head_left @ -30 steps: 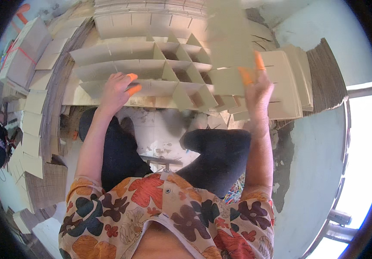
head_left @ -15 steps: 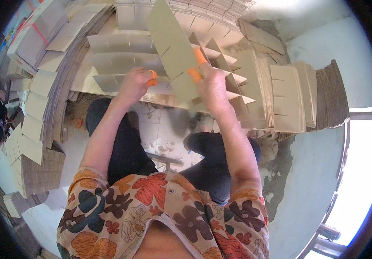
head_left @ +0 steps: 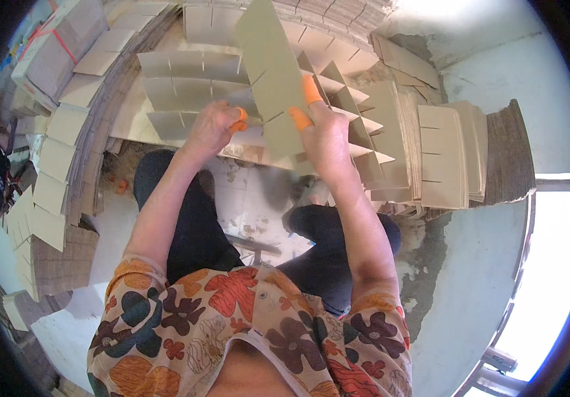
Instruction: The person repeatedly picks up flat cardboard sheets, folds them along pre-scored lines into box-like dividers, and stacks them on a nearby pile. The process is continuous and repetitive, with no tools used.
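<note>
My right hand (head_left: 328,135), with orange finger covers on its thumb and a finger, grips a long slotted cardboard strip (head_left: 268,73) that stands tilted on edge. At the near edge of the bench, my left hand (head_left: 211,129) is closed in a pinch on the nearest of several upright cardboard strips (head_left: 166,124); an orange cover shows on one finger. The held strip crosses in front of these slotted strips' right ends. Just right of my right hand, crossed strips form a cardboard divider grid (head_left: 348,99), partly hidden by hand and strip.
Stacks of slotted cardboard (head_left: 443,155) stand at the right, beside a peeling wall (head_left: 483,245). More cardboard stacks (head_left: 56,159) curve along the left, near a carton with red strapping (head_left: 60,53). Flat sheets (head_left: 338,13) are piled at the back. My legs straddle a littered tiled floor (head_left: 232,188).
The held strip in my right hand has shifted slightly to the right and turned a little more upright. My left hand has barely moved and keeps its pinch.
</note>
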Motion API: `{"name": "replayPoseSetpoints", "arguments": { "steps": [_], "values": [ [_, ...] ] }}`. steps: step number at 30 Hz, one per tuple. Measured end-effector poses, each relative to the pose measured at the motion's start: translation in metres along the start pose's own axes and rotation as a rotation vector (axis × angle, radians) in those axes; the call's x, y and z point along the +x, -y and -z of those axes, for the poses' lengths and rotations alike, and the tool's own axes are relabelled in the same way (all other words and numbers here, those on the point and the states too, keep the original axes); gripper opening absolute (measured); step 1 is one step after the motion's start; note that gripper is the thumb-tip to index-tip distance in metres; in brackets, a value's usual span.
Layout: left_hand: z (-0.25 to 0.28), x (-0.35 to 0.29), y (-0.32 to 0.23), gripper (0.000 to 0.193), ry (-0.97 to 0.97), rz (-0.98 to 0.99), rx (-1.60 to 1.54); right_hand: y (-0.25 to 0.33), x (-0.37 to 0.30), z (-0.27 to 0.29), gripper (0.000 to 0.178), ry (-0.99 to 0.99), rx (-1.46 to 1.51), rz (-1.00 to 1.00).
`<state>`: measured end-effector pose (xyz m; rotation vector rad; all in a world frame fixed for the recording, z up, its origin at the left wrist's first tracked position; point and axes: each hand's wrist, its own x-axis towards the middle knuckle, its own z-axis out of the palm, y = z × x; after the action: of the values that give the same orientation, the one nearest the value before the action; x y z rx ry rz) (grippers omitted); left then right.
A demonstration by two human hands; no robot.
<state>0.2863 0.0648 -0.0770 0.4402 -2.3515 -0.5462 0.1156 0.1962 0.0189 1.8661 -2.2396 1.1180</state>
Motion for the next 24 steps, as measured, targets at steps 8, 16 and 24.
{"name": "replayPoseSetpoints", "arguments": {
  "steps": [8,16,24],
  "values": [
    [-0.001,-0.002,0.0,0.015,0.014,0.034,0.01,-0.011,-0.005,-0.015,0.014,0.091,0.044,0.089],
    [-0.001,-0.002,0.002,0.015,0.061,0.126,0.016,-0.014,-0.017,-0.047,0.047,0.574,-0.139,-0.006],
    [0.021,-0.003,-0.018,0.036,-0.034,0.01,0.066,-0.111,-0.047,0.079,0.033,-0.153,-0.541,-0.159]
  ]
}}
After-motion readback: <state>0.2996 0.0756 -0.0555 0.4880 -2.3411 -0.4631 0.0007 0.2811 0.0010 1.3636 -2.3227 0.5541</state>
